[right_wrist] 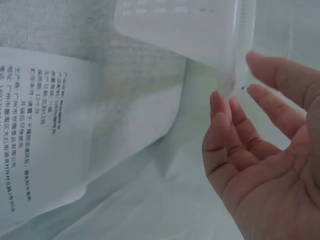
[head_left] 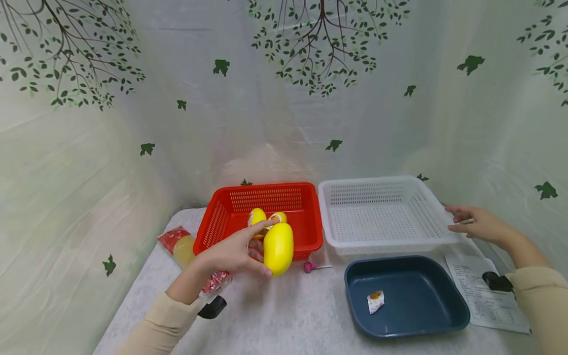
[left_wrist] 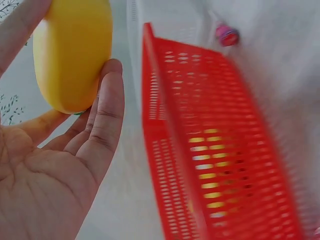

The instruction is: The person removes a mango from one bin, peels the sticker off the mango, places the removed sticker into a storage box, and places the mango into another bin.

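Meanwhile, at the tabletop's (head_left: 284,315) left edge, a red-topped snack packet (head_left: 179,244) lies beside the red basket (head_left: 306,231), which sits toward the back with two more yellow eggs (head_left: 257,217) inside. Just in front of that basket's near wall, the left hand (head_left: 230,254) holds a large yellow plastic egg (head_left: 278,248) above the tabletop, index finger over its top and thumb under its lower end, the grip curled round the shell. Smooth and glossy, the egg looks light, rigid and hollow, likely slippery; a hold across its broad middle, as the left wrist view shows (left_wrist: 72,52), seems the surest. A pink lollipop (head_left: 308,266) rests on the pale, marbled tabletop just right of the egg. Further right, the white basket (head_left: 381,241) stands touching the red one, with a dark blue tray (head_left: 457,315) in front holding a small wrapped sweet (head_left: 375,301). At the right edge, the right hand (head_left: 477,224) is open, fingers relaxed against the white basket's corner, above a printed sheet (head_left: 488,296). Leaf-printed white fabric (head_left: 284,98) closes in the space behind and on both sides.
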Demonstrator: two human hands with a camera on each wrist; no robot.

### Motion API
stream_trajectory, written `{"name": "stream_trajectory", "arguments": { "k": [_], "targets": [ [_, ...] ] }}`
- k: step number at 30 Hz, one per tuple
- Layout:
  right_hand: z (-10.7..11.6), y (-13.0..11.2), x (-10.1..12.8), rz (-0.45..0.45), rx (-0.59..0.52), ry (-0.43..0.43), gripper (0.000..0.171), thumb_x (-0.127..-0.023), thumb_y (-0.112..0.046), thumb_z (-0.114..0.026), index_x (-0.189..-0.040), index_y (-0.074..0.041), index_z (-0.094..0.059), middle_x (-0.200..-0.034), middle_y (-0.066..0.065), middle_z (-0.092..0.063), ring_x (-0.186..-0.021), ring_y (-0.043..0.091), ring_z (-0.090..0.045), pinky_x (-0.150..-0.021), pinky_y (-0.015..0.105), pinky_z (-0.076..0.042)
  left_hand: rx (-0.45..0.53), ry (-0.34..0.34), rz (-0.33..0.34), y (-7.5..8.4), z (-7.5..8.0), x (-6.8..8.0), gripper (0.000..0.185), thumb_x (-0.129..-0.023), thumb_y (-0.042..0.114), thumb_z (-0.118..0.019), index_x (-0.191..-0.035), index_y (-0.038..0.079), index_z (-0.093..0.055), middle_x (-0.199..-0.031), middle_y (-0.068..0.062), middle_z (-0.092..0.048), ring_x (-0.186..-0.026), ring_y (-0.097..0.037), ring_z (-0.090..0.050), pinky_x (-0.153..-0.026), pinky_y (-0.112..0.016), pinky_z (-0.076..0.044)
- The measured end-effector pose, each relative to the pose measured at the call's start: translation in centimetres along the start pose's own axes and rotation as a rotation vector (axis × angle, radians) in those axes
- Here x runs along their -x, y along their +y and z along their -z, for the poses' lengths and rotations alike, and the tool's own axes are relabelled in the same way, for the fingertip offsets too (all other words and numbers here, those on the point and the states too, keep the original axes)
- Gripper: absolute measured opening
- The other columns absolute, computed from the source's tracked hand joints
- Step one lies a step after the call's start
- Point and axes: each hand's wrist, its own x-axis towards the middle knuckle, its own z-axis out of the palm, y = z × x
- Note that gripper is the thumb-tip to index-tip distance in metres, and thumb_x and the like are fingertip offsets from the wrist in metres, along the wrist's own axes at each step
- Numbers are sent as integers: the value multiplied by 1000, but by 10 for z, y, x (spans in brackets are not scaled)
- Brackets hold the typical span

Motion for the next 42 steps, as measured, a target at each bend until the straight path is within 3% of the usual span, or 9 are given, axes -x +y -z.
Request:
{"name": "stream_trajectory", "arguments": {
  "k": [9, 16, 20, 26, 34, 42],
  "targets": [
    [-1, 7, 6, -32, -43, -10, 62, -106, -15, -63, -155, 14, -40, -129, 32, -61, -103, 21, -59, -75, 28, -57, -69, 67, -47, 33, 18, -42, 106, -77, 32, -99, -163, 32, -37, -150, -5, -52, -120, -28, -65, -92, -40, -66],
    [-8, 16, 5, -33, -183, -52, 66, -110, -16, -58, -161, 15, -29, -136, 37, -57, -108, 21, -67, -83, 30, -64, -154, 85, -7, 50, 25, -77, 106, -77, 40, -97, -163, 39, -35, -157, 0, -50, -124, -27, -65, -97, -43, -63],
    [-10, 21, 5, -38, -271, -69, 68, -111, -18, -57, -163, 13, -25, -142, 39, -53, -107, 14, -68, -86, 30, -65, -163, 78, -7, 57, 25, -97, 104, -78, 39, -96, -163, 39, -36, -156, 1, -49, -127, -31, -63, -101, -45, -61],
    [-11, 26, 5, -43, -334, -74, 69, -111, -17, -56, -164, 11, -22, -146, 40, -49, -104, 4, -65, -85, 23, -62, -144, 63, -39, 71, 21, -126, 105, -80, 36, -96, -165, 31, -36, -157, -3, -50, -124, -32, -62, -103, -45, -59],
    [-11, 25, 10, -66, -300, -52, 68, -112, -21, -55, -165, 9, -24, -148, 40, -47, -106, 8, -66, -85, 21, -60, -223, 85, -47, 82, 7, -168, 100, -79, 36, -95, -161, 20, -41, -153, -6, -54, -135, -30, -52, -109, -51, -55],
    [-13, 26, 8, -59, -339, -43, 68, -112, -18, -55, -164, 10, -23, -147, 39, -48, -103, 5, -65, -85, 21, -60, -214, 33, -13, 84, -12, -204, 97, -83, 29, -92, -162, 11, -39, -148, -13, -54, -118, -29, -62, -101, -43, -62]
  ]
}}
